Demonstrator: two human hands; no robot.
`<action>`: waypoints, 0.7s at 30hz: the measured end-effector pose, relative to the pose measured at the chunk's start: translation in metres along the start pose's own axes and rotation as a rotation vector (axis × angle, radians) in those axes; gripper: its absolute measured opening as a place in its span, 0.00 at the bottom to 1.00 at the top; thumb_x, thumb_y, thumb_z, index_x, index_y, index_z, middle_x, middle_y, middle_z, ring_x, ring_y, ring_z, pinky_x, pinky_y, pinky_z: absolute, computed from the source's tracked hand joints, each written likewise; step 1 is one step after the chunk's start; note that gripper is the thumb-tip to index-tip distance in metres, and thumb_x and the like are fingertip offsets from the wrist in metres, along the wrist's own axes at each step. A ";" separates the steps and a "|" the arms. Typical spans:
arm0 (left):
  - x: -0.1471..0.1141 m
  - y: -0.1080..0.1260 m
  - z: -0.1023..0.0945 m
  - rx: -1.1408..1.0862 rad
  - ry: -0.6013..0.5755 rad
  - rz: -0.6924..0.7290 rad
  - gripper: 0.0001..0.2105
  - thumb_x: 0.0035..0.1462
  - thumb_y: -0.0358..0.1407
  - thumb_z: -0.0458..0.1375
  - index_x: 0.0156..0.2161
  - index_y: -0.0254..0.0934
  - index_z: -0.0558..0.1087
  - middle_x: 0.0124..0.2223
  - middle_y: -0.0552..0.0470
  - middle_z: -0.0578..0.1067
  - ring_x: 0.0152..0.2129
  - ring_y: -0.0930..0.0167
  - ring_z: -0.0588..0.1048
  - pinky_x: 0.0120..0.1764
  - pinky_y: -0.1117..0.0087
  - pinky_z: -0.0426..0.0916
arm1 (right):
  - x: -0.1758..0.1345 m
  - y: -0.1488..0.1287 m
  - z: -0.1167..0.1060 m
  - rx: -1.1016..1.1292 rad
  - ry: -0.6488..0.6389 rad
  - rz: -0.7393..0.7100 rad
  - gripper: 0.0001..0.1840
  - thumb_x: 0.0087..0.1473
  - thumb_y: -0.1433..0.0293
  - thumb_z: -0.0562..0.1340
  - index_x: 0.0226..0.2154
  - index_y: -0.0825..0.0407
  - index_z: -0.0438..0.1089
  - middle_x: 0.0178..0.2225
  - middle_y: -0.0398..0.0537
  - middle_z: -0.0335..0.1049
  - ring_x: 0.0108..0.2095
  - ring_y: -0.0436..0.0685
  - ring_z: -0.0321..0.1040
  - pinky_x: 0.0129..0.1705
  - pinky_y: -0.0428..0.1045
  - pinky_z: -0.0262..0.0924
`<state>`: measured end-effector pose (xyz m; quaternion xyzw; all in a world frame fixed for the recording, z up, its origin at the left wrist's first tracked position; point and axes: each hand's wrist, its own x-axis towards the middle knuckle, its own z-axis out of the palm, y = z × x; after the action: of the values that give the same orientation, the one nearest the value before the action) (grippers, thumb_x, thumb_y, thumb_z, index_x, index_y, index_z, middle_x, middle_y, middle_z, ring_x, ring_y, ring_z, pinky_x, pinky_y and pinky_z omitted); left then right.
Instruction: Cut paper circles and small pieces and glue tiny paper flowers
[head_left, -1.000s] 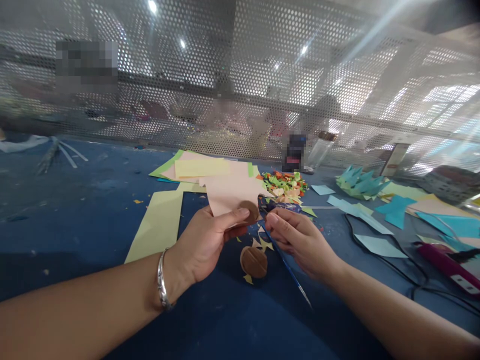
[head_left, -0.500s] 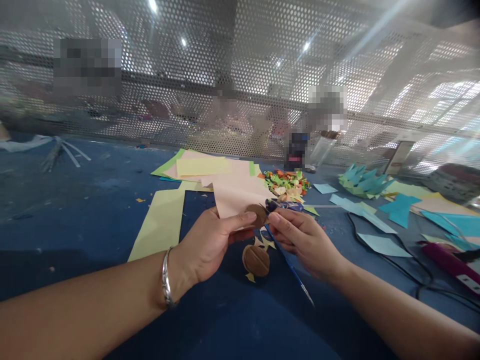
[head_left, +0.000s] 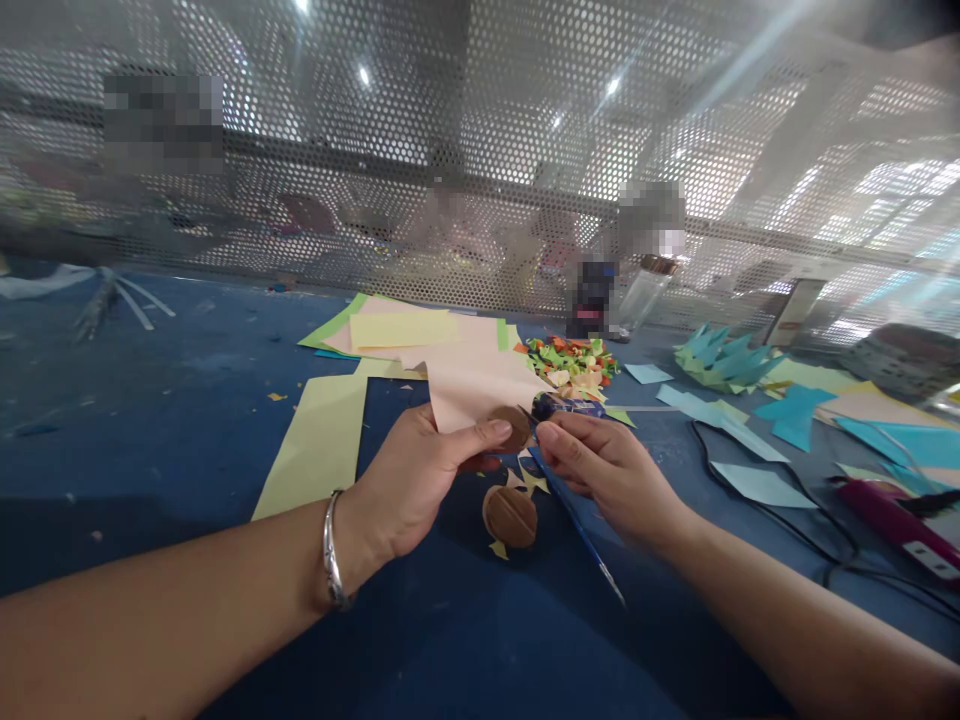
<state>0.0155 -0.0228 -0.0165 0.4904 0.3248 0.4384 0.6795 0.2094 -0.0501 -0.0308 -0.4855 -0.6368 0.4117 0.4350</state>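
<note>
My left hand (head_left: 420, 475) pinches a pale pink sheet of paper (head_left: 480, 385) together with a round brown disc (head_left: 513, 428), thumb on top of the disc. Close against the disc's right edge, my right hand (head_left: 600, 455) is closed on a thin dark pointed tool (head_left: 529, 414); its kind is unclear, as the fingers cover most of it. Below the hands, a second brown disc (head_left: 510, 517) with a line across it lies on the blue table. Small pale paper scraps (head_left: 531, 478) lie just above that disc, and a blue thin-handled brush (head_left: 592, 550) lies right of it.
Green, pink and yellow sheets (head_left: 405, 331) lie behind my hands, beside a heap of coloured paper bits (head_left: 574, 365). To the right are blue paper pieces (head_left: 765, 485), a spiky blue paper piece (head_left: 724, 362), a black cable (head_left: 814, 530) and a purple power strip (head_left: 892, 520). A perforated screen (head_left: 337, 170) stands behind.
The whole view has shifted very slightly. Both hands keep their grips, with the tool's tip still at the disc's edge.
</note>
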 end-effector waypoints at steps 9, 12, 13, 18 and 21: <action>0.003 -0.003 -0.002 0.149 0.041 0.084 0.12 0.51 0.38 0.69 0.40 0.36 0.82 0.40 0.45 0.83 0.37 0.63 0.79 0.33 0.69 0.67 | 0.000 0.005 -0.004 -0.029 -0.018 -0.013 0.25 0.61 0.48 0.60 0.25 0.50 0.62 0.20 0.35 0.46 0.19 0.46 0.38 0.19 0.46 0.36; 0.003 -0.004 -0.003 0.163 0.041 0.109 0.12 0.50 0.38 0.69 0.40 0.35 0.82 0.39 0.45 0.83 0.36 0.63 0.78 0.33 0.68 0.68 | 0.000 0.005 -0.005 -0.046 -0.017 -0.015 0.25 0.62 0.49 0.59 0.25 0.50 0.62 0.20 0.35 0.46 0.19 0.46 0.39 0.19 0.46 0.36; 0.003 -0.004 -0.004 0.167 0.034 0.119 0.12 0.50 0.38 0.69 0.39 0.35 0.82 0.39 0.46 0.83 0.35 0.64 0.78 0.33 0.68 0.68 | 0.000 0.005 -0.006 -0.053 -0.017 -0.017 0.25 0.62 0.49 0.59 0.24 0.50 0.62 0.20 0.36 0.46 0.19 0.46 0.39 0.19 0.46 0.36; 0.005 -0.003 -0.006 0.210 0.010 0.163 0.13 0.51 0.38 0.69 0.42 0.36 0.80 0.39 0.47 0.82 0.33 0.66 0.76 0.32 0.69 0.67 | 0.000 0.003 -0.007 -0.077 -0.030 -0.038 0.25 0.63 0.50 0.58 0.24 0.50 0.61 0.20 0.35 0.44 0.19 0.46 0.39 0.19 0.46 0.35; 0.004 -0.001 -0.005 0.225 0.007 0.201 0.13 0.51 0.37 0.69 0.42 0.37 0.79 0.36 0.50 0.81 0.31 0.67 0.76 0.31 0.69 0.66 | 0.000 0.003 -0.007 -0.069 -0.028 -0.030 0.24 0.63 0.51 0.59 0.24 0.50 0.61 0.20 0.35 0.44 0.19 0.46 0.39 0.19 0.46 0.35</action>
<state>0.0133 -0.0172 -0.0189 0.5920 0.3236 0.4666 0.5719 0.2169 -0.0489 -0.0315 -0.4847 -0.6638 0.3896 0.4154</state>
